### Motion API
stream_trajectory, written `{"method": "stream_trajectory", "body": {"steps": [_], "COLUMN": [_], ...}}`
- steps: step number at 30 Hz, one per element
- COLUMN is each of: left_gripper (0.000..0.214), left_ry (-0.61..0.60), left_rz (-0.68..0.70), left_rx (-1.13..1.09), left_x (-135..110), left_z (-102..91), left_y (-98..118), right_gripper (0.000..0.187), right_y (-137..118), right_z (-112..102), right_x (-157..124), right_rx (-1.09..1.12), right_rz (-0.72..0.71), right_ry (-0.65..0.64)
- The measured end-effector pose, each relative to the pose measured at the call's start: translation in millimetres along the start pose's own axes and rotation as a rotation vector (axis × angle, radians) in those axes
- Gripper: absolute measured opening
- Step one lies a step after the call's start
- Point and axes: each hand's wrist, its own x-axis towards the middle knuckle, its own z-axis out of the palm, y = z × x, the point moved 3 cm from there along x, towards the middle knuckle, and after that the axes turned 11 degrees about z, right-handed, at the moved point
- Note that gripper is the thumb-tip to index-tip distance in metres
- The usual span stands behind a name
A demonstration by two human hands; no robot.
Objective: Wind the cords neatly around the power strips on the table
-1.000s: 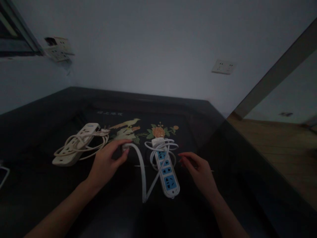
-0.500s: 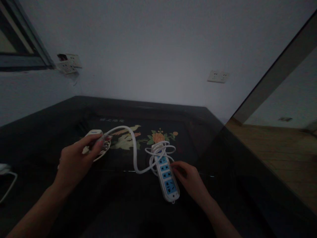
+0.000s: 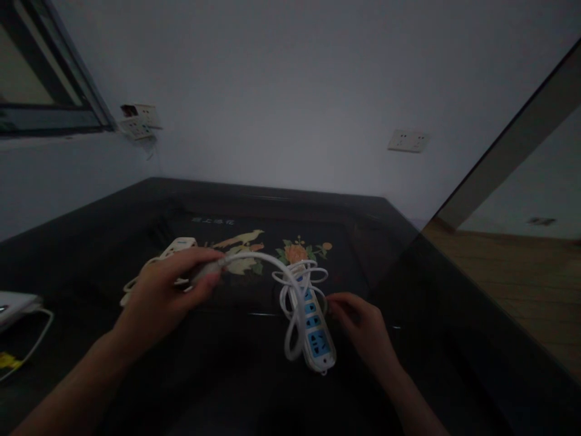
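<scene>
A white power strip [image 3: 321, 357] with blue socket faces lies on a dark glossy tabletop [image 3: 218, 375]. Its white cord [image 3: 267, 259] is looped round the strip's far end and arches over to the left. My left hand [image 3: 166, 290] is closed round the plug [image 3: 206, 270] at the cord's end, held above the table. At the strip's right side, my right hand [image 3: 361, 318] has its fingertips pinched on a loop of the cord, close against the strip. Partly behind my left hand lies a second white power strip [image 3: 180, 243] with its own cord.
A white device [image 3: 18, 307] with a cable sits at the left edge, near a small yellow item [image 3: 8, 361]. Wall sockets [image 3: 407, 141] are on the back wall, and others [image 3: 138, 128] hang loose by the window [image 3: 40, 72]. Wooden floor [image 3: 512, 272] shows at right.
My left hand has moved right with the plug, so the cord now arches over the strip and a loop droops across it. My right hand stays beside the strip. The view has shifted slightly left.
</scene>
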Motion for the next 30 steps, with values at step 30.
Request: {"method": "stream_trajectory", "body": {"steps": [30], "left_gripper": [0.018], "left_ry": [-0.385], "left_rz": [0.242], "left_rx": [0.072], "left_x": [56], "left_z": [141.9], "left_y": [35], "right_gripper": [0.028], "right_y": [-7], "right_z": [-12], "right_x": [1], "right_rx": [0.217], "right_rz": [0.149], "right_ry": [-0.083]}}
